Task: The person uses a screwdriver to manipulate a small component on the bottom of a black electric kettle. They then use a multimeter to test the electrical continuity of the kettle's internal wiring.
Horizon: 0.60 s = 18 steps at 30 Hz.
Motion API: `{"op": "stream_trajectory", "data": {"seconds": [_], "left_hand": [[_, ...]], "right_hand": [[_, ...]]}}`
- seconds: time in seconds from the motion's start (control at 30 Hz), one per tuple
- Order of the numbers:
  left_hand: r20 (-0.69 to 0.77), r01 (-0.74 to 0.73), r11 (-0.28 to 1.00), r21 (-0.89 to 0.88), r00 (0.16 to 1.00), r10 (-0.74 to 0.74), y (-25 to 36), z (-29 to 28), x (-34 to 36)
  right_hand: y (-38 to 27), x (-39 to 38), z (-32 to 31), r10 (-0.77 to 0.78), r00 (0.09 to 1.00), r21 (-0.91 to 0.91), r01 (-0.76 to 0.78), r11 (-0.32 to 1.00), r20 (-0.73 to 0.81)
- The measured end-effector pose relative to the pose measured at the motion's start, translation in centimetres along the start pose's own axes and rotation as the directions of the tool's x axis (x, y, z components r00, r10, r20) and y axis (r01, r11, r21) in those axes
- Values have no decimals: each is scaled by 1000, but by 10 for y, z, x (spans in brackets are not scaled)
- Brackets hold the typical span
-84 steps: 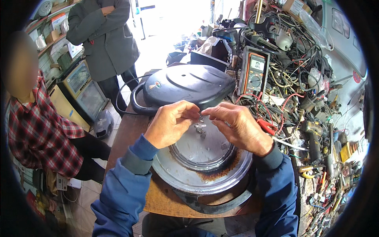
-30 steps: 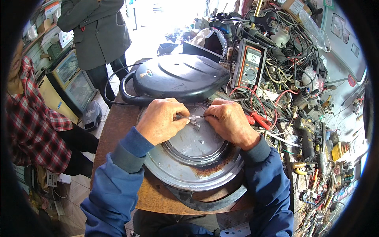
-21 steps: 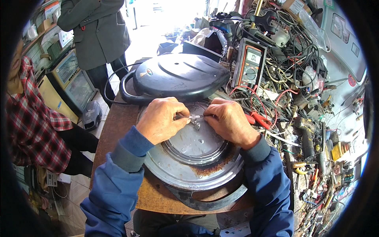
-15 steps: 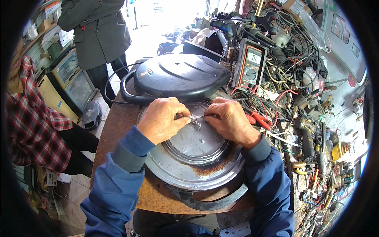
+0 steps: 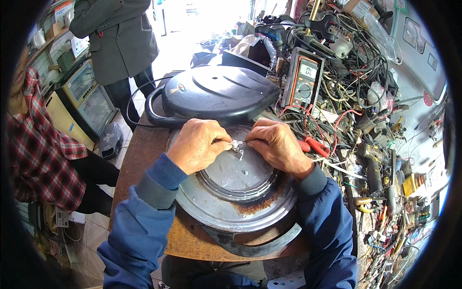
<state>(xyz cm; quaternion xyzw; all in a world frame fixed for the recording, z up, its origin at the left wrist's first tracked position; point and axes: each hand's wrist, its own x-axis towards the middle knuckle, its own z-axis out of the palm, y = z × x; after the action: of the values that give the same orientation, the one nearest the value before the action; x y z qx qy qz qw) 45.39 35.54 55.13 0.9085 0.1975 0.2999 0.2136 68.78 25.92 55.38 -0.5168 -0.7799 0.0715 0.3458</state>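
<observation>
A round grey metal pan base [image 5: 226, 177], rust-stained along its near right part, lies in front of me. Over its middle, my left hand [image 5: 198, 146] pinches a small shiny metal fitting [image 5: 236, 144] between thumb and fingers. My right hand [image 5: 280, 148] is closed too, its thumb and forefinger pinching what looks like a thin dark wire [image 5: 246, 141] at the fitting's right side. Just below the fingertips a small metal bracket [image 5: 239, 155] stands up from the base. The fingers hide part of the fitting and wire.
Behind the base rests a black pan lid [image 5: 219, 94] with a loop handle. A multimeter [image 5: 304, 79] and red alligator clips [image 5: 317, 147] sit among tangled cables at right. A black curved handle [image 5: 255, 243] lies near the table's front edge. Two people are at left.
Both hands stay closed over the middle of the base. The fingertips and the small fitting shift only slightly; the whole view moves a little.
</observation>
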Motion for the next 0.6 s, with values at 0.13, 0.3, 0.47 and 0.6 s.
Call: {"op": "stream_trajectory", "data": {"seconds": [0.13,0.3,0.47,0.6], "left_hand": [[4,-10,1000,3,1000,10,0,0,2],[-11,-17,1000,0,1000,17,-1,1,0],[-10,-15,1000,-3,1000,15,0,1,0],[-10,-18,1000,18,1000,18,0,2,1]], "right_hand": [[1,0,0,-19,1000,-5,19,1000,-7],[0,2,1,-29,1000,-23,29,999,5],[-8,1,-1,-2,1000,-36,3,999,15],[-8,1,-1,-20,1000,-62,20,998,-3]]}}
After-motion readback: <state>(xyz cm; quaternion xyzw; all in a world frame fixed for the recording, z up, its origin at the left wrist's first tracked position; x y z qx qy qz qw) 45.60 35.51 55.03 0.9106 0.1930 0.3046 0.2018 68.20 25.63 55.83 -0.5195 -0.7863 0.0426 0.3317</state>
